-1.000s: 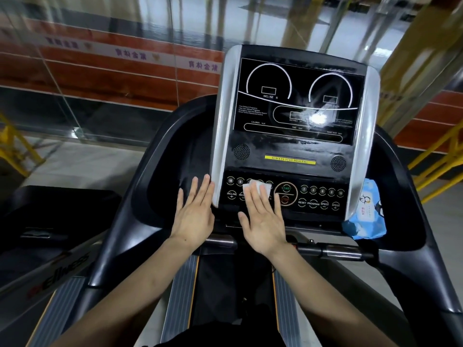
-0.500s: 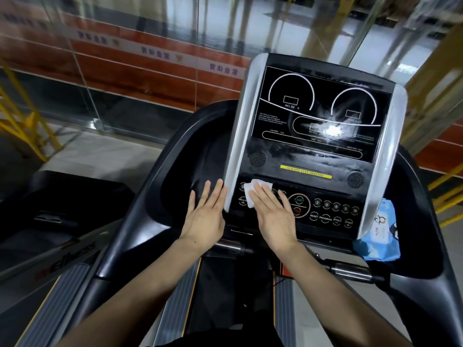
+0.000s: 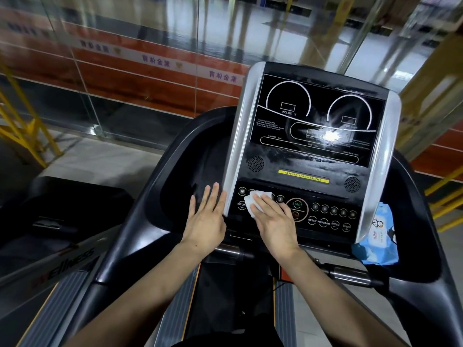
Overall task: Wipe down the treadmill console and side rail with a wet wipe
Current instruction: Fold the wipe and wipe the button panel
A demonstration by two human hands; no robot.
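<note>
The treadmill console [image 3: 310, 136] is a black panel with silver side strips, tilted up in front of me. My right hand [image 3: 273, 219] lies flat on its lower button row, pressing a white wet wipe [image 3: 253, 201] against the left buttons beside the START button. My left hand [image 3: 206, 216] rests flat with fingers spread on the black tray left of the console, touching the silver strip. The left side rail [image 3: 117, 249] curves down as a dark grey arm. Wet streaks show on the display.
A blue wet-wipe pack [image 3: 378, 236] sits in the right tray beside the console. A metal handlebar [image 3: 350, 274] runs below the console. Another treadmill [image 3: 57, 229] stands to the left. A glass wall [image 3: 140, 71] and yellow railings [image 3: 22, 121] lie beyond.
My right hand has slid the wipe leftward along the button row, away from START. The view has shifted left, so the console sits further right. My left hand stays flat beside it.
</note>
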